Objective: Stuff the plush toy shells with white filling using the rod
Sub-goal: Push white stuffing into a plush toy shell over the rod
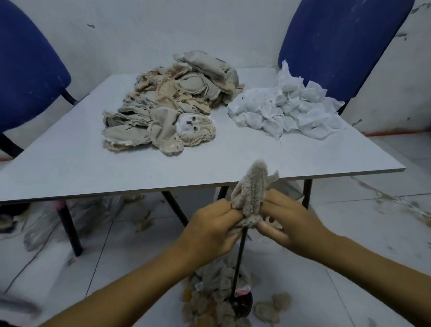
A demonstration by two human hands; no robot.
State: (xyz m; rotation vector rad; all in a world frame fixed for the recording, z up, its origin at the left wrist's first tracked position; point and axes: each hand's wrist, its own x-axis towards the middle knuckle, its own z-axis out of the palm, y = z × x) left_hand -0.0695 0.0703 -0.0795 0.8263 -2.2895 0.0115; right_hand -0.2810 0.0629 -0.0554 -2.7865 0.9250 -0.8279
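Fluffy scraps (211, 313) on tiled floor (356, 249) beneath table (69, 163)

On the table (82, 159), shells (173, 101) lie left of the filling (287, 109); chairs (342, 42) stand behind.

both forearms are bare and enter from the lower edge of the view, the left from 7 o'clock, the right from 4 o'clock, converging just below centre. left hand (212, 229): back of hand toward the camera, fingers curled, fingertips pinching the lower edge of the plush shell (252, 191). right hand (289, 222): at 3 o'clock of the left, fingers curled, gripping the opposite side of the same shell. the two hands are near each other but apart. wrists roughly level. right fingertips slightly blurred.
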